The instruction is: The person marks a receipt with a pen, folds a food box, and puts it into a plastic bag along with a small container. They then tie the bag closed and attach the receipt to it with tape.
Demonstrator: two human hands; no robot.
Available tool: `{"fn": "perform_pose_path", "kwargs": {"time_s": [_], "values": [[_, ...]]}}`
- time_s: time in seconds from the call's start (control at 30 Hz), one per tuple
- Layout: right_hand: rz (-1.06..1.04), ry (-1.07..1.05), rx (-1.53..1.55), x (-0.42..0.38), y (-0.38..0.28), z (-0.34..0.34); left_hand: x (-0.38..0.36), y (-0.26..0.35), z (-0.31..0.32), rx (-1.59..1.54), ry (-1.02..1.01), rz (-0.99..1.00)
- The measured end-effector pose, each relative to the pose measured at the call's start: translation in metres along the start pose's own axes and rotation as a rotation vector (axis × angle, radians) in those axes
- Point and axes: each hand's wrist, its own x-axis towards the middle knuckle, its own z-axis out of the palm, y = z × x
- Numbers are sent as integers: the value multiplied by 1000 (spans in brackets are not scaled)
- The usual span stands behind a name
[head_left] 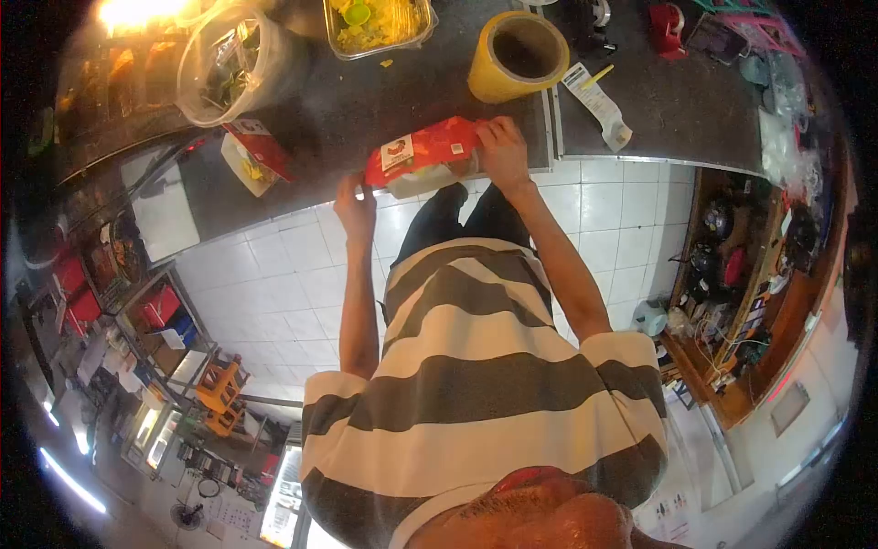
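Note:
A red printed food box (422,148) with a white label and a pale lower part is held at the counter's front edge. My left hand (355,209) pinches its left end, fingers closed at the lower corner. At the other end, my right hand (503,151) has its fingers bent over the red top corner. What lies inside the box is hidden. To the left, a second box (245,169) stands open with a red flap and some yellowish food in it.
A clear plastic tub (187,87) holding wrappers stands at the back left. Beyond my hands are a clear tray (417,38) of yellow food and a large roll of yellow tape (483,78). A printed receipt (599,110) lies to the right on the dark counter (329,119).

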Motion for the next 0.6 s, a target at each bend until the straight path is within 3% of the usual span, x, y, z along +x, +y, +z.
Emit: {"fn": "perform_pose_path", "kwargs": {"time_s": [0.07, 0.23, 0.37, 0.43, 0.6], "values": [[142, 122, 232, -10, 1, 10, -13, -1, 17, -83, 31, -78], [371, 47, 509, -23, -8, 21, -25, 16, 39, -481, 112, -466], [464, 11, 605, -27, -7, 22, -39, -19, 53, -656, 131, -465], [488, 49, 644, -33, -8, 40, -40, -17, 60, -657, 71, -534], [510, 81, 620, -41, -5, 52, -35, -1, 60, -750, 60, -486]]}}
